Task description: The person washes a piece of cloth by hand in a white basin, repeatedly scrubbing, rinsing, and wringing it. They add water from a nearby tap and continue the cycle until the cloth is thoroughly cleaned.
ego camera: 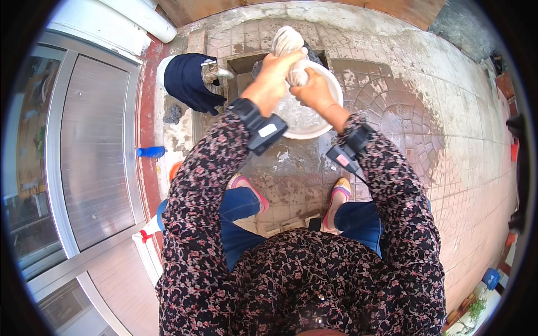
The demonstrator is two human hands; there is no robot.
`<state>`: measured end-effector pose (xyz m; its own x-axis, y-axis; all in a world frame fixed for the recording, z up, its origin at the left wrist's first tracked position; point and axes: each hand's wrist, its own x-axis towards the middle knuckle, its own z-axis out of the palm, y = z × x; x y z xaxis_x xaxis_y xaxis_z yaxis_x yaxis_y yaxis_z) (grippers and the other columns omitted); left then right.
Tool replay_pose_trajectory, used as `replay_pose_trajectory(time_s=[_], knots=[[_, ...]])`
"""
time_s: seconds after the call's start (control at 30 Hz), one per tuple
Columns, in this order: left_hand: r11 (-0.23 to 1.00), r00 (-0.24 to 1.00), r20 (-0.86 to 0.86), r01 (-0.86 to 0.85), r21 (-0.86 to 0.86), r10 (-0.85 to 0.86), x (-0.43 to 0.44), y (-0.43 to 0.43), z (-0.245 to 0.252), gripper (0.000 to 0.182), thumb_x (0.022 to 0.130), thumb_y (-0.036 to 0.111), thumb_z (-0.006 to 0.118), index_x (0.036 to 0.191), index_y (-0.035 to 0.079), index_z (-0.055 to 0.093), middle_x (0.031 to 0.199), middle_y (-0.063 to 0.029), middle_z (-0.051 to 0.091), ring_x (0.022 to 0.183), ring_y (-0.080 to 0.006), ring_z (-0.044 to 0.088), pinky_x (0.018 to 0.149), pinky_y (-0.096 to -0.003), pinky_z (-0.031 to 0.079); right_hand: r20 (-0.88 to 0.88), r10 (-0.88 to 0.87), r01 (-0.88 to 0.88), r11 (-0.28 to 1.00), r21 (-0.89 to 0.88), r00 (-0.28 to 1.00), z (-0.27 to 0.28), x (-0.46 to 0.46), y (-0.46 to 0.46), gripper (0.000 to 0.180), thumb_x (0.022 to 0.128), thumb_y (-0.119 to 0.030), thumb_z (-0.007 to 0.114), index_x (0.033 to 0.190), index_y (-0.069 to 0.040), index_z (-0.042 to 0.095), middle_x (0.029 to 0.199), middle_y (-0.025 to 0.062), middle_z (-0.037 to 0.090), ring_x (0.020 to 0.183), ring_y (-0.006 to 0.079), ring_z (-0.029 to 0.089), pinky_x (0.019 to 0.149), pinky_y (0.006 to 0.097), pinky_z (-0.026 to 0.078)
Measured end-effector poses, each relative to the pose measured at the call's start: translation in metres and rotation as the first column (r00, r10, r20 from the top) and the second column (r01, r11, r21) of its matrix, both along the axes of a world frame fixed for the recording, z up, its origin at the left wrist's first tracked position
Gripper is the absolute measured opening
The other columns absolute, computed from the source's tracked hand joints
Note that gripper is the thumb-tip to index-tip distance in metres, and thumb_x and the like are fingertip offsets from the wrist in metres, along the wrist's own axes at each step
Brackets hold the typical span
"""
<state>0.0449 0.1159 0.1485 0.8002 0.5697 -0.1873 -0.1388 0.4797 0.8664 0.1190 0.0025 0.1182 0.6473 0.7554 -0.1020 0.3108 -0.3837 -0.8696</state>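
Observation:
A bunched, twisted whitish cloth [288,38] is gripped in both hands above the far side of a white basin [337,94]. My left hand [269,80] wraps around the cloth's upper part, thumb pointing right. Lower down, my right hand [316,90] closes on the same cloth over the basin's mouth. Cloudy, sudsy water [300,115] fills part of the basin. My left forearm hides the basin's left edge. Behind it, a recessed pit [241,82] in the paving is partly covered, with something dark inside it that I cannot make out.
A metal tap [214,72] stands left of the basin, beside a dark navy cloth [185,77] draped over a pale container. A grey scrubber [172,113] and a blue cylindrical object [151,152] lie along the left ledge. Wet paving [391,105] spreads to the right.

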Motion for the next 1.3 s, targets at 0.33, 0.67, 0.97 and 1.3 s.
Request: replay_pose_trajectory(time_s=[0.33,0.67,0.97,1.3], knots=[[0.939,0.940,0.188,0.313,-0.140,-0.285,-0.007,0.017,-0.007,0.037,0.089,0.019,0.066,0.118,-0.004,0.059,0.108,-0.0158,0.067,0.094,-0.0259,0.067,0.082,-0.0379,0.056,-0.736,0.478,-0.482,0.844,0.235,0.479,0.036,0.011,-0.016,0.015,0.082,-0.013,0.073,0.087,-0.002,0.064,0.069,0.0037,0.059,0.046,0.0086,0.047,0.039,0.0229,0.032],[0.873,0.950,-0.114,-0.215,0.438,0.292,0.019,0.005,-0.033,0.046,0.070,0.010,0.078,0.108,-0.006,0.058,0.097,-0.0175,0.069,0.085,-0.0272,0.069,0.077,-0.0365,0.055,-0.091,0.200,-0.210,0.970,-0.121,0.976,0.002,-0.019,0.004,0.039,0.073,-0.030,0.071,0.101,-0.002,0.068,0.093,0.0151,0.070,0.087,0.0278,0.067,0.077,0.0366,0.052],[0.475,0.825,-0.285,0.023,0.880,0.488,0.022,-0.009,-0.033,0.056,0.068,0.014,0.078,0.110,-0.004,0.047,0.096,-0.0301,0.066,0.093,-0.0448,0.065,0.083,-0.0456,0.053,0.200,0.271,-0.222,0.946,-0.237,0.941,-0.055,-0.003,0.025,0.050,0.079,-0.051,0.062,0.107,-0.011,0.071,0.109,0.0179,0.069,0.106,0.0359,0.064,0.089,0.0424,0.050],[0.921,0.986,-0.161,0.029,0.390,0.037,0.004,0.007,-0.031,0.052,0.077,0.020,0.080,0.118,-0.002,0.057,0.107,-0.0172,0.068,0.099,-0.0271,0.067,0.086,-0.0364,0.053,-0.036,0.295,-0.293,0.955,0.043,0.955,-0.038,0.006,-0.005,0.066,0.070,-0.040,0.082,0.119,0.000,0.063,0.108,0.0178,0.069,0.102,0.0296,0.066,0.090,0.0392,0.050]])
